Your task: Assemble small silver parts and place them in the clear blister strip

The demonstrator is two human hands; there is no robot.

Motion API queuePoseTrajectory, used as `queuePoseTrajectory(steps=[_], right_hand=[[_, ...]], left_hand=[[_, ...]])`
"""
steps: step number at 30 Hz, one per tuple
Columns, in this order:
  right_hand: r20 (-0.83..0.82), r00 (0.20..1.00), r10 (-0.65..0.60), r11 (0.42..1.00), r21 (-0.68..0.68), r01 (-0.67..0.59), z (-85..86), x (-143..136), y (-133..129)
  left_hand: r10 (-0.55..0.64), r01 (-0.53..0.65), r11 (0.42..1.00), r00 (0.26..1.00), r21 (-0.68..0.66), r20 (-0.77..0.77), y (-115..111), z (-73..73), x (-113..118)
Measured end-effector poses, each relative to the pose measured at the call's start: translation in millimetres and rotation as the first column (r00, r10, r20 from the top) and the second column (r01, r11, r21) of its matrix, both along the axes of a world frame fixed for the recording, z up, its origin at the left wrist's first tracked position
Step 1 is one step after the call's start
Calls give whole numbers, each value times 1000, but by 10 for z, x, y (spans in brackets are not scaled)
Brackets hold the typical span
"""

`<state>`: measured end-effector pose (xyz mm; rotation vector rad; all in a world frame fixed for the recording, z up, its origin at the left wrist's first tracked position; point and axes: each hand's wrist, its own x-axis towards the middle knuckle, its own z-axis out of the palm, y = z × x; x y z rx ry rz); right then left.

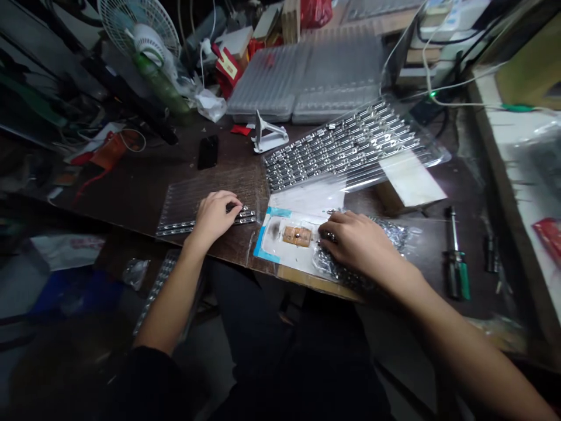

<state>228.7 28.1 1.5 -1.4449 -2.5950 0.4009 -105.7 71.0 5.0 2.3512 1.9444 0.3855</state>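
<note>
My left hand [215, 215] rests over a clear ridged plastic tray [182, 199], thumb and fingers pinched on a small shiny metal part at the tray's right side. Rows of the same metal parts [175, 228] lie along the tray's near edge. My right hand [357, 237] is curled at a heap of loose small metal parts [394, 231] on clear plastic, with metal showing between its fingers. Between both hands lies a white board with blue tape [269, 252]. On it sits a small wooden block [298, 235] with a tiny metal piece on top.
A fuller tray of metal parts [342, 143] lies behind, leaning by a white box [412, 178]. Stacked clear trays [337, 70] stand at the back. A phone [208, 152], a white stand [269, 134], a green-handled screwdriver [457, 263] and a fan [140, 29] are around.
</note>
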Motion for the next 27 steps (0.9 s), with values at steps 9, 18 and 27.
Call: queuePoseTrajectory(steps=[9,18,27], right_hand=[[-27,1000,9,992,-124,-12,61,15,-59],[-260,965,-41,981,-196,-11,50,87,-25],[-418,902,-103,948,-317,-39,241,177,-42]], left_hand=[[-234,231,972,958,38,164,259,120,840],[-355,315,929,905,192,233,787,-51,1955],[-362,315,930,875,189,323,731,-3,1990]])
